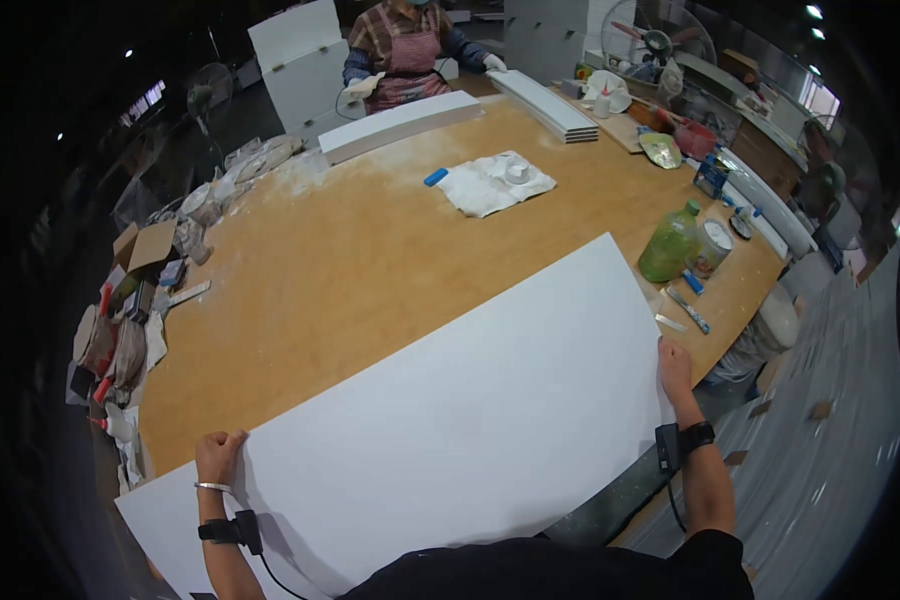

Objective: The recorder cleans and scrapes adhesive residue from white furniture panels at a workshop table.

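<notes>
A large white panel [450,400] lies at a slant across the near side of the wooden worktable, reaching back toward my body. My left hand [220,458] is closed at its far long edge, near the left end, with the fingertips hidden. At the right short edge my right hand [674,365] is closed around the panel's rim. Just beyond that hand, a metal strip [670,323] and a blue-handled cutter [690,312] lie on the table.
Across the wooden table [320,290], a person [410,50] in gloves and an apron stands by two long white pieces [400,128]. A white cloth [495,185] lies mid-table. A green bottle [670,242] and a can [711,248] stand right; boxes [150,250] and rags line the left.
</notes>
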`<state>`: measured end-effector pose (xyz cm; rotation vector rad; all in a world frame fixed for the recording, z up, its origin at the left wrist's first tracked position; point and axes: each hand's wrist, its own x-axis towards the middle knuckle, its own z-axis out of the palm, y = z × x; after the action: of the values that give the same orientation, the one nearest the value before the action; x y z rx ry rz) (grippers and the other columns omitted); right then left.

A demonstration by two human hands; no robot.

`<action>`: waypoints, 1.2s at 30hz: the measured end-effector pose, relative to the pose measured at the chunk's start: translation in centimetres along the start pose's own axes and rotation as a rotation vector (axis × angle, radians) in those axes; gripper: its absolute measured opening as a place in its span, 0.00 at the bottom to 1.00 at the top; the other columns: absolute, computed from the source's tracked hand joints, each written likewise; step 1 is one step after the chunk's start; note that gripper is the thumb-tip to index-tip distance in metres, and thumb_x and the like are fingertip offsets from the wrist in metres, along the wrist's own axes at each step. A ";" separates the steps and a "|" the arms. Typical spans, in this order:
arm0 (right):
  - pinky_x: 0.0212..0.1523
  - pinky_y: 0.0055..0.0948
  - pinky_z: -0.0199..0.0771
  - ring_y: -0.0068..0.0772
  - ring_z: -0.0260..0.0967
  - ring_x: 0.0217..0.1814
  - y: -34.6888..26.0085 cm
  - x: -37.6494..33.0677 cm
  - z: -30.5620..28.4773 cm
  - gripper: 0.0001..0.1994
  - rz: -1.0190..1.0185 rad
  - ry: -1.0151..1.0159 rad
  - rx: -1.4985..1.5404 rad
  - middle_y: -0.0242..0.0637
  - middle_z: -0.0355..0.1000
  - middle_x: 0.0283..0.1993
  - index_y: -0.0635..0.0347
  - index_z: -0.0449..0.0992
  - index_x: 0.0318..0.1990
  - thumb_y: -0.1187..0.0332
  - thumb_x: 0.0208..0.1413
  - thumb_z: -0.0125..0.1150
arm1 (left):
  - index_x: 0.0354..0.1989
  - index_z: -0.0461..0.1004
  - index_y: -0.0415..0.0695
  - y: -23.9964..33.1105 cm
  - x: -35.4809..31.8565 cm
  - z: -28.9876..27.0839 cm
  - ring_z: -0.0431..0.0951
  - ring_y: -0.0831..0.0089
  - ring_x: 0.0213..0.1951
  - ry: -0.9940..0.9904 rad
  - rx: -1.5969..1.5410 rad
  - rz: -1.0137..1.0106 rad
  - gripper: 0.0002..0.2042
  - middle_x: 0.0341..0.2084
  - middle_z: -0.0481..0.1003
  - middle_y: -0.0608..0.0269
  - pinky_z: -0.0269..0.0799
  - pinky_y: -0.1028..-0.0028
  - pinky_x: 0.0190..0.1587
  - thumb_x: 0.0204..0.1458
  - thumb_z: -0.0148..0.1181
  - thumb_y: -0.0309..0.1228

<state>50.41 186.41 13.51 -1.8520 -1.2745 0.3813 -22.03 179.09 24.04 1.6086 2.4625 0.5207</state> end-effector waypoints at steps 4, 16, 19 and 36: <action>0.33 0.36 0.63 0.42 0.64 0.28 -0.6 -1.7 0.6 0.14 0.012 0.112 -0.061 0.48 0.68 0.25 0.68 0.70 0.33 0.64 0.55 0.46 | 0.07 0.57 0.37 -1.0 1.5 -0.4 0.51 0.77 0.12 -0.005 -0.078 0.035 0.25 0.04 0.51 0.66 0.48 0.69 0.15 0.40 0.59 0.44; 0.60 0.43 0.48 0.51 0.50 0.61 2.8 -5.1 1.2 0.17 -0.052 0.165 -0.411 0.50 0.56 0.59 0.47 0.68 0.53 0.61 0.56 0.45 | 0.09 0.54 0.40 -1.6 3.4 3.5 0.50 0.79 0.15 -0.078 -0.040 0.084 0.26 0.07 0.50 0.70 0.45 0.70 0.17 0.43 0.60 0.44; 0.60 0.43 0.48 0.51 0.51 0.60 3.3 -5.4 1.1 0.17 -0.042 0.202 -0.420 0.51 0.57 0.58 0.49 0.69 0.52 0.61 0.56 0.45 | 0.10 0.54 0.40 -2.2 4.2 3.6 0.50 0.79 0.15 -0.135 -0.108 0.097 0.26 0.08 0.50 0.70 0.44 0.69 0.17 0.43 0.60 0.45; 0.62 0.37 0.51 0.53 0.45 0.65 -0.9 7.8 4.9 0.28 -0.204 -0.007 -0.266 0.52 0.51 0.62 0.57 0.61 0.56 0.73 0.43 0.55 | 0.47 0.69 0.40 19.5 -0.2 20.1 0.64 0.57 0.41 -0.163 -0.205 0.664 0.23 0.38 0.66 0.51 0.60 0.63 0.45 0.40 0.62 0.32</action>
<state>50.12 195.65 12.85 -1.9136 -1.5647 0.1118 1.05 190.11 12.58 2.2486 1.6576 0.6595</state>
